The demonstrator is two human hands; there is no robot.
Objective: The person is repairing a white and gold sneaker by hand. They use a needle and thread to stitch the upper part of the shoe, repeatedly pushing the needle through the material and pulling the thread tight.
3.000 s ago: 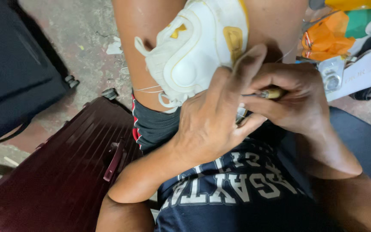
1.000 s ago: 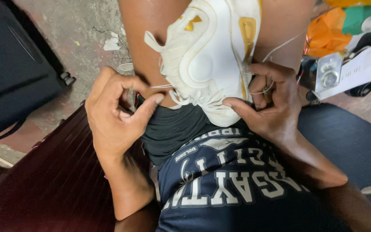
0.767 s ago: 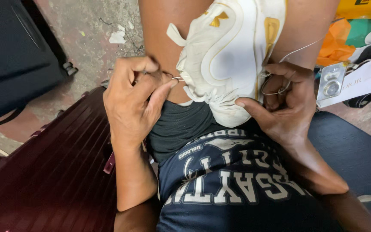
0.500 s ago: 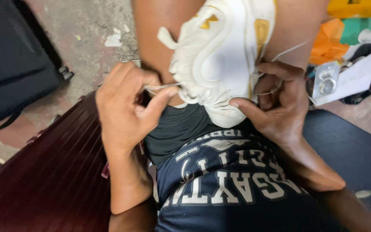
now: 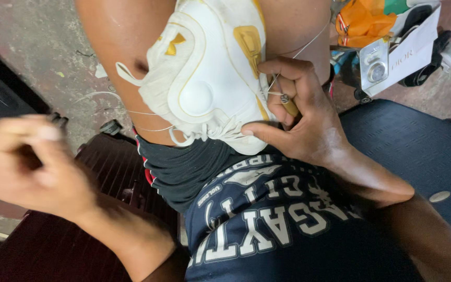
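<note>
Stitching is the step in hand, by the look of it — the white leather sneaker with yellow panels [image 5: 210, 78] is clamped sole-outward between the person's bare knees, in the middle of the view at its far side, and a pale waxed thread [image 5: 131, 112] runs out of its left edge toward the blurred left hand [image 5: 32, 167].

That left hand is well to the left of the shoe and near the viewer; its fingers look curled as if pinching the thread's end, though the blur leaves that beyond telling for certain. The right hand [image 5: 298, 120] rests against the shoe's right edge, thumb pressed on the sole rim, fingers clenched around a small wooden-handled awl [image 5: 288, 104], with another strand of thread looped over them.

Judging from this, the stitch is being drawn tight; the next move would call for steady tension on the left while the awl finds the next hole along the seam without slipping.

The shoe looks worn, its white surface scuffed and greyed, with loose lace ends [image 5: 184, 137] hanging at its near edge. A dark red ribbed hard-shell suitcase [image 5: 105, 172] lies under the left forearm.
</note>
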